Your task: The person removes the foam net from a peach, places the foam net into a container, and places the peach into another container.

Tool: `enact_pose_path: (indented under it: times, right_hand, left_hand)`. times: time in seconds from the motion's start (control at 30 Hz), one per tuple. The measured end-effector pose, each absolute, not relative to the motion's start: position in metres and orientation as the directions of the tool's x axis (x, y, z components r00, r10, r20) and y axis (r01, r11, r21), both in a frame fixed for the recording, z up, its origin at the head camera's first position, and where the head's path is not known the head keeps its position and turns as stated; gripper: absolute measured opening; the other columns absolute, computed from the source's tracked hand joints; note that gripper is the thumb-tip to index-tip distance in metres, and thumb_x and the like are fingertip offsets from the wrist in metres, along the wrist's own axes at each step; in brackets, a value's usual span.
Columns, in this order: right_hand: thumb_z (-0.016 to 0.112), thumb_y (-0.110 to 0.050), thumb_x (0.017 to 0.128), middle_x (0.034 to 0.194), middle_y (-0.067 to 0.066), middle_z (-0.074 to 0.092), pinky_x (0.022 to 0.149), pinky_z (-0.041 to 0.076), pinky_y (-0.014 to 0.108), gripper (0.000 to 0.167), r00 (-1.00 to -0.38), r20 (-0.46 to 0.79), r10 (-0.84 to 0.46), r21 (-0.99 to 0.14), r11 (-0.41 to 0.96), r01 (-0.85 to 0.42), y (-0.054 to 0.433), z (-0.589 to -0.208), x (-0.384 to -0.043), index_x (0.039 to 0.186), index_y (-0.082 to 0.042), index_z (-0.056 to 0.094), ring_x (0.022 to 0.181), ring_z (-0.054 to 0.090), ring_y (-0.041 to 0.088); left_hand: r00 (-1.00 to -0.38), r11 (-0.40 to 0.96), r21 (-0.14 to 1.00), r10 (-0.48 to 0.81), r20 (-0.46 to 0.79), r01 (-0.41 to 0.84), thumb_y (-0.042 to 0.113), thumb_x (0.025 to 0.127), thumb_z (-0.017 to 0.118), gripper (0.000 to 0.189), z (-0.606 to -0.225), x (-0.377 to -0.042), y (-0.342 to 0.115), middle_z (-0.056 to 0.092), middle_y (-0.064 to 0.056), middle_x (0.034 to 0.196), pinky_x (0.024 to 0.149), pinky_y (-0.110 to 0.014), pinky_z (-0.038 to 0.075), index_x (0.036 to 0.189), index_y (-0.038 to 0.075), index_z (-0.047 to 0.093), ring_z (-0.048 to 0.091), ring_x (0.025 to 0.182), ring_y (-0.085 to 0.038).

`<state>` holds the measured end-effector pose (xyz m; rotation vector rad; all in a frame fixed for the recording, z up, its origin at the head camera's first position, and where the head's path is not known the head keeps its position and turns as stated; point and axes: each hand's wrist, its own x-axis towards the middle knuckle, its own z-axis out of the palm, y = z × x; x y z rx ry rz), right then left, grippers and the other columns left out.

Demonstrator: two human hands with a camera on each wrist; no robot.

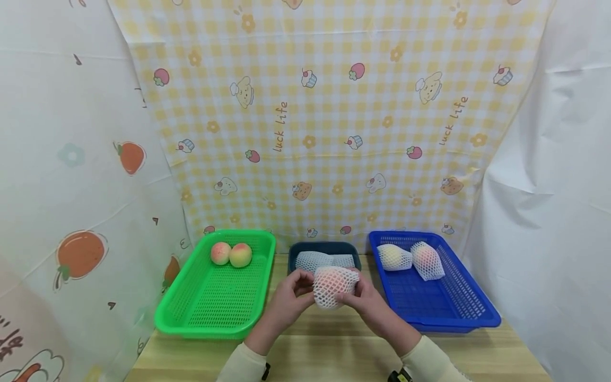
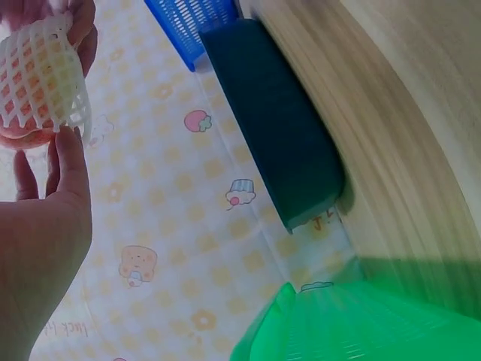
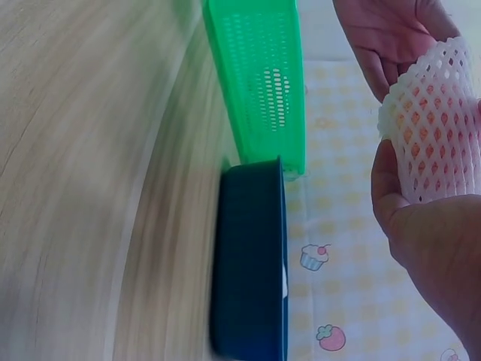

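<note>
Both hands hold a peach in a white foam net [image 1: 334, 287] over the front of the table. My right hand [image 1: 367, 305] grips it from the right, thumb across the front of the net. At its left end, my left hand [image 1: 293, 297] has curled fingers and thumb at the net's edge. In the left wrist view, a strip of bare peach [image 2: 22, 139] shows below the net's rim, beside the left fingertips [image 2: 69, 143]. The right thumb [image 3: 385, 177] presses along the net in the right wrist view.
A green basket [image 1: 215, 331] on the left holds two bare peaches [image 1: 231, 254]. Behind the hands, a dark teal bin [image 1: 324, 246] contains white foam nets [image 1: 312, 260]. On the right, a blue basket [image 1: 448, 321] has two netted fruits [image 1: 426, 260], one yellowish. A checked cloth hangs behind.
</note>
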<state>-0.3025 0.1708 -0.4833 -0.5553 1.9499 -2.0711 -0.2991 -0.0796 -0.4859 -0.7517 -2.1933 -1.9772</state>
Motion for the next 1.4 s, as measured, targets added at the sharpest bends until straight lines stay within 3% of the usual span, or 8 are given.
enact_pose_path:
  times: [0.4,0.63,0.87,1.2,1.4]
  right_hand:
    - [0.069,-0.004,0.108,0.151,0.017,0.056,0.104,0.057,0.032,0.073,-0.887,0.123,-0.446,-0.99,-0.119,-0.077,0.17,-0.486,-0.301,0.165,0.001,0.024,0.128,0.066,0.019]
    - [0.071,-0.006,0.107,0.15,0.018,0.057,0.104,0.058,0.034,0.072,-0.873,0.133,-0.469,-0.989,-0.123,-0.084,0.166,-0.486,-0.302,0.165,0.003,0.028,0.13,0.066,0.023]
    - [0.071,-0.004,0.107,0.145,0.018,0.058,0.1,0.06,0.034,0.071,-0.871,0.142,-0.47,-0.988,-0.12,-0.096,0.164,-0.487,-0.303,0.163,0.004,0.029,0.124,0.067,0.024]
    - [0.078,-0.011,0.104,0.143,0.019,0.063,0.098,0.06,0.032,0.071,-0.914,0.101,-0.393,-0.995,-0.044,-0.091,0.166,-0.481,-0.299,0.161,0.003,0.038,0.12,0.069,0.022]
    - [0.078,-0.013,0.104,0.133,0.019,0.073,0.095,0.06,0.028,0.056,-0.943,0.139,-0.302,-0.989,0.005,-0.147,0.17,-0.477,-0.297,0.149,0.012,0.056,0.113,0.072,0.017]
  left_hand:
    - [-0.885,0.042,0.925,0.312,0.346,0.377,0.009,0.101,0.082,0.044,-0.482,-0.298,-0.074,0.067,-0.014,0.137,0.109,-0.042,0.057,0.141,0.004,0.064,0.067,0.129,-0.03]
    - [-0.888,0.084,0.926,0.328,0.322,0.367,0.013,0.099,0.082,0.051,-0.483,-0.301,-0.073,0.068,-0.011,0.136,0.103,-0.03,0.058,0.147,0.006,0.063,0.065,0.126,-0.026]
    - [-0.873,0.105,0.929,0.393,0.289,0.354,0.014,0.1,0.078,0.062,-0.482,-0.303,-0.072,0.062,-0.013,0.144,0.096,-0.029,0.058,0.157,0.005,0.055,0.059,0.128,-0.03]
    - [-0.888,0.082,0.936,0.353,0.295,0.343,0.004,0.093,0.076,0.06,-0.482,-0.305,-0.075,0.063,-0.014,0.138,0.095,-0.03,0.059,0.15,0.003,0.059,0.06,0.123,-0.029]
    - [-0.907,0.105,0.932,0.29,0.305,0.347,0.003,0.092,0.08,0.057,-0.483,-0.305,-0.077,0.065,-0.014,0.132,0.09,-0.026,0.059,0.146,0.005,0.062,0.061,0.115,-0.027]
